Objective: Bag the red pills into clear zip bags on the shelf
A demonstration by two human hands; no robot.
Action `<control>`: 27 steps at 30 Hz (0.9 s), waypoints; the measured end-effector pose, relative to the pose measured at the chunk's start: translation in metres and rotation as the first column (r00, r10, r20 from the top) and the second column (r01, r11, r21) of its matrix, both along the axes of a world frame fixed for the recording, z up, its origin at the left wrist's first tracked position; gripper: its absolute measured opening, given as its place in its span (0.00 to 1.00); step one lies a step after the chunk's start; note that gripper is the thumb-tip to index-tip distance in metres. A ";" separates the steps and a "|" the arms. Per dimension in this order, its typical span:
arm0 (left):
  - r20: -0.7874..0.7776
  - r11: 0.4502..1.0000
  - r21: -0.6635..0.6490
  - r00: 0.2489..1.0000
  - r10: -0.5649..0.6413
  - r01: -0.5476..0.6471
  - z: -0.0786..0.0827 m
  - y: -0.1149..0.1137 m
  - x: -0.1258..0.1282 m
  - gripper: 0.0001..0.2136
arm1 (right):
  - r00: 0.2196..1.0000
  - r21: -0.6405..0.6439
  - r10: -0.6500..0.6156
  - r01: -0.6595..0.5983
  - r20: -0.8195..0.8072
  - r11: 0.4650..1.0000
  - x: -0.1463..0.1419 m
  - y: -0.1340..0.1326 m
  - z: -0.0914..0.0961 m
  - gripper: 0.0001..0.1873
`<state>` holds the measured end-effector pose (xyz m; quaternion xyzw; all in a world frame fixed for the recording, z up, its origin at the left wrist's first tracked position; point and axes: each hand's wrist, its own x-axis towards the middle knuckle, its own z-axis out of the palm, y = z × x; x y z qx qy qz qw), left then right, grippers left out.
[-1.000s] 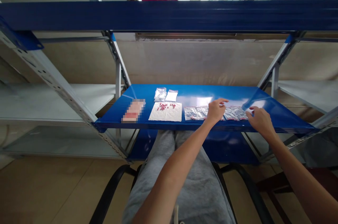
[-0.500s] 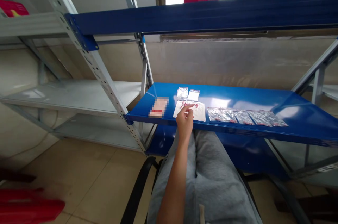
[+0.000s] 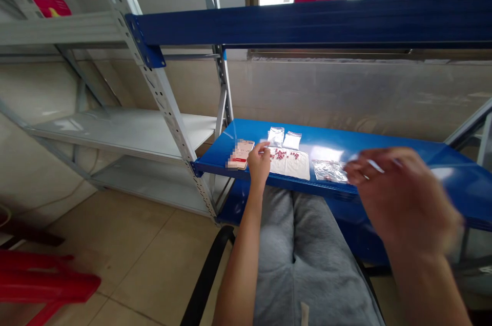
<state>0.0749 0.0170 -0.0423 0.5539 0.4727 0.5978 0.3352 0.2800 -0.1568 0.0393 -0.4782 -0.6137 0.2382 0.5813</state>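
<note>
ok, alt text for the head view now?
Person's left hand between a partly pixelated phone and a white cloth scattered with small red bead-like pieces on a blue shelf; blurred right hand partly hides clear plastic bags. Two small bags lie beyond the cloth.

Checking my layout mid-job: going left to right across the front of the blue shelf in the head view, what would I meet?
Partly pixelated flat item, left hand, white cloth bearing small red pieces, clear bags, right hand.
</note>
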 end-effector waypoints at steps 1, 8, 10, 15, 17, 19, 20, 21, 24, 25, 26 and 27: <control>-0.081 1.000 -0.007 0.996 0.024 -0.024 0.002 0.014 0.000 0.14 | 0.995 -0.025 0.018 -0.021 -0.098 0.999 -0.004 0.024 0.002 0.14; -0.453 0.985 -0.145 0.891 0.014 -0.089 0.013 0.104 0.021 0.11 | 0.988 -0.434 -0.112 0.145 0.101 0.889 -0.021 0.230 -0.039 0.05; -0.497 0.977 -0.178 0.868 0.015 -0.118 0.008 0.117 0.025 0.12 | 0.972 -0.425 -0.156 0.217 0.175 0.879 -0.028 0.259 -0.054 0.05; -0.537 0.967 -0.220 0.843 -0.012 -0.126 -0.009 0.127 0.025 0.09 | 0.941 -0.376 -0.236 0.315 0.242 0.871 -0.041 0.285 -0.076 0.08; -0.523 0.968 -0.220 0.852 -0.011 -0.122 -0.011 0.128 0.023 0.07 | 0.939 -0.373 -0.242 0.321 0.243 0.870 -0.042 0.290 -0.081 0.10; -0.490 0.970 -0.213 0.871 -0.001 -0.119 -0.011 0.128 0.021 0.07 | 0.941 -0.377 -0.244 0.319 0.234 0.869 -0.042 0.293 -0.082 0.11; -0.468 0.971 -0.210 0.884 0.004 -0.115 -0.010 0.127 0.020 0.07 | 0.943 -0.381 -0.245 0.317 0.226 0.869 -0.042 0.293 -0.083 0.12; -0.443 0.972 -0.207 0.897 0.006 -0.109 -0.008 0.127 0.019 0.07 | 0.945 -0.386 -0.247 0.315 0.216 0.867 -0.042 0.294 -0.082 0.13; -0.346 0.979 -0.192 0.938 -0.006 -0.065 0.000 0.126 0.016 0.06 | 0.952 -0.403 -0.254 0.304 0.172 0.863 -0.042 0.291 -0.080 0.14; -0.308 0.982 -0.187 0.951 -0.017 -0.043 0.004 0.125 0.016 0.06 | 0.954 -0.411 -0.258 0.299 0.154 0.861 -0.042 0.289 -0.078 0.15; -0.267 0.983 -0.183 0.963 -0.033 -0.017 0.007 0.123 0.015 0.06 | 0.956 -0.420 -0.262 0.294 0.133 0.859 -0.042 0.287 -0.077 0.16; -0.223 0.984 -0.180 0.973 -0.053 0.012 0.011 0.121 0.014 0.07 | 0.958 -0.431 -0.264 0.286 0.110 0.856 -0.042 0.284 -0.075 0.17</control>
